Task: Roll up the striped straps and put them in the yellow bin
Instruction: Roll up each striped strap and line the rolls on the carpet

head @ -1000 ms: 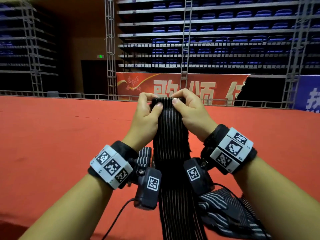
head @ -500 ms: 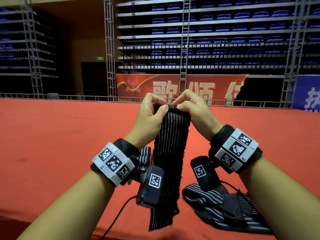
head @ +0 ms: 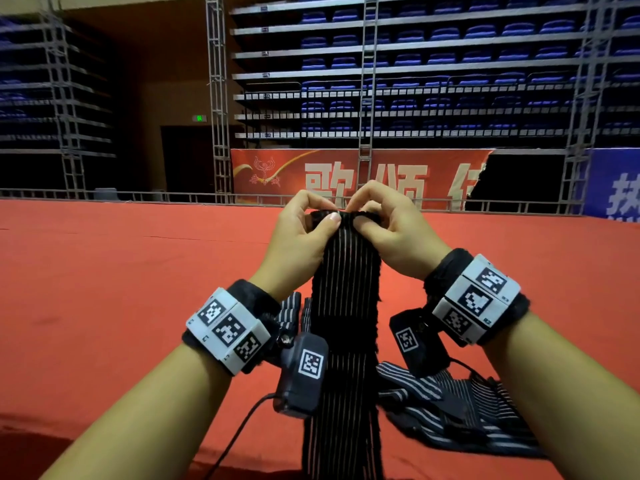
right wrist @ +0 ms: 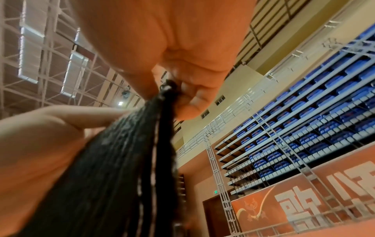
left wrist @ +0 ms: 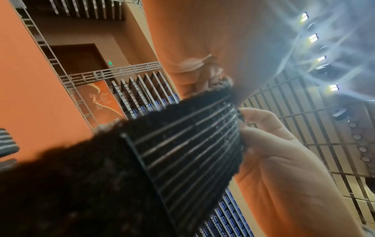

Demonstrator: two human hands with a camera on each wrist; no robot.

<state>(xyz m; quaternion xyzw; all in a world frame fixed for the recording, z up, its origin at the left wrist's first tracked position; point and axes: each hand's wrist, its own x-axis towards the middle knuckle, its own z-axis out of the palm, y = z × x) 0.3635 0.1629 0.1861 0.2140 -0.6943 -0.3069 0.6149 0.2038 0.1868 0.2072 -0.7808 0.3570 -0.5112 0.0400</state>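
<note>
A black strap with thin pale stripes (head: 343,306) hangs straight down in front of me, its lower end running out of the head view. My left hand (head: 304,230) and right hand (head: 384,223) pinch its folded top edge side by side, thumbs toward me. In the left wrist view the strap (left wrist: 182,144) fans out wide, with the right hand (left wrist: 274,152) at its far edge. In the right wrist view the strap (right wrist: 125,160) is seen edge-on, pinched under my right hand's fingers (right wrist: 192,89). The yellow bin is not in view.
More striped straps (head: 460,407) lie in a heap on the red cloth table (head: 104,289) at the lower right, and another striped piece (head: 289,310) shows behind my left wrist. A cable (head: 239,431) trails from the left wrist camera. Railings and blue seats stand far behind.
The strap swung from a slant back to hanging straight. Both hands closed in together on its top edge, where the fabric is now folded over.
</note>
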